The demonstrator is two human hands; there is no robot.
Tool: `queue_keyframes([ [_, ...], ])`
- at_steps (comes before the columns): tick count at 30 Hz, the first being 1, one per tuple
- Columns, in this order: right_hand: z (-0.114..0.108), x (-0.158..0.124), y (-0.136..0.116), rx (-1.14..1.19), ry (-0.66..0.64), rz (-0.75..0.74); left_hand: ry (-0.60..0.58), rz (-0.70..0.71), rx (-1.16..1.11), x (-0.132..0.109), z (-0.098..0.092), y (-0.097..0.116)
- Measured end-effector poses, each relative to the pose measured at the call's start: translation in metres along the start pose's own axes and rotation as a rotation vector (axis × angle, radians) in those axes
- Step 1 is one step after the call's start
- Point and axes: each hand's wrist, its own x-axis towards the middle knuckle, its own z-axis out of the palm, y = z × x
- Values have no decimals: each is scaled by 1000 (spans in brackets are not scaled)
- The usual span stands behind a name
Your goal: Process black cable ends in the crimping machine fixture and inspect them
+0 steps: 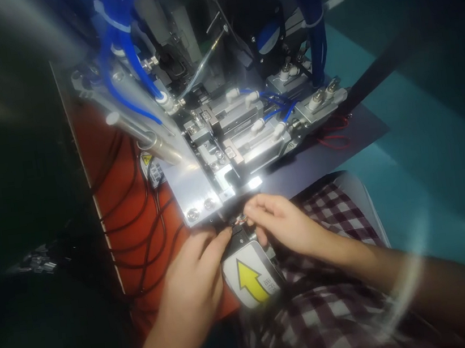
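My right hand (279, 219) is closed in a pinch on some small, thin wires (241, 219) with a coppery tint, just in front of the machine's lower edge. My left hand (197, 267) is beside it, its thumb and fingers drawn together near the same wires; whatever lies between them is too small to make out. Both hands are close to a dark metal block (241, 238) at the front of the machine (245, 138). Below that block is a white plate (248, 272) bearing a yellow arrow.
Several black cables (146, 231) run across a red-orange surface (105, 168) on the left. Blue air tubes (129, 56) rise from the machine beside a slanted metal post (141, 134). A pile of small metal parts (40, 261) lies far left. Checked cloth (319, 311) covers my lap.
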Motion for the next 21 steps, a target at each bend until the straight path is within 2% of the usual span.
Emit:
queue_keyframes([
  [4, -3, -4, 1, -23, 7, -7, 4, 6, -19, -1, 2, -1],
  [11, 6, -5, 0, 146, -2, -12, 48, 32, -37, -1, 5, -2],
  [17, 9, -5, -2, 133, 45, -2, 35, 18, -71, -5, 7, -4],
  [21, 6, -4, -3, 145, 0, 44, 18, 4, -94, -5, 7, -4],
])
